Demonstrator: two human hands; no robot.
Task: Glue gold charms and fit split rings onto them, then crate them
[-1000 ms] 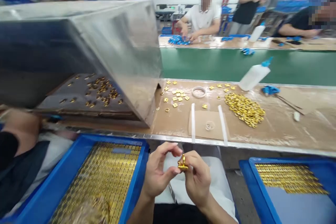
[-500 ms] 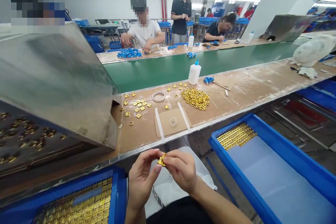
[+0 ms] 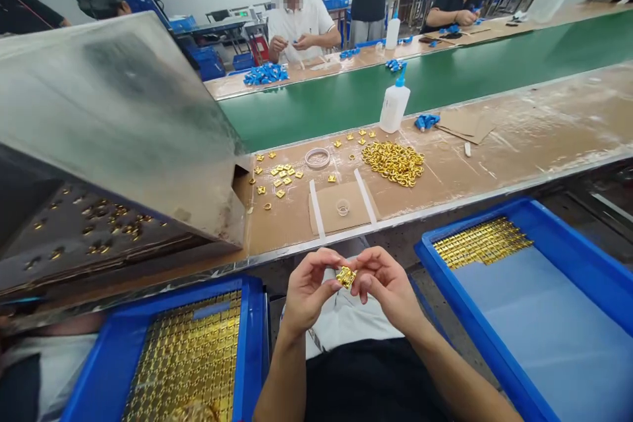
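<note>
Between left hand [image 3: 305, 291] and right hand [image 3: 393, 285], I've got a small, squarish, shiny gold metal piece [image 3: 346, 276]. Left grip's nearly closed, thumb and fingers pinching its left side; right grip's loosely curled by its right side, can't tell if it's holding. Long axis is hard to call. Super glossy, kinda angular.

No text, label, brand, number or sign can be read. Faint marks on the white bottle [image 3: 394, 107], beyond the fingers [image 3: 319, 260] and to their right, and the small green display [image 3: 241, 13] far beyond are illegible.
</note>
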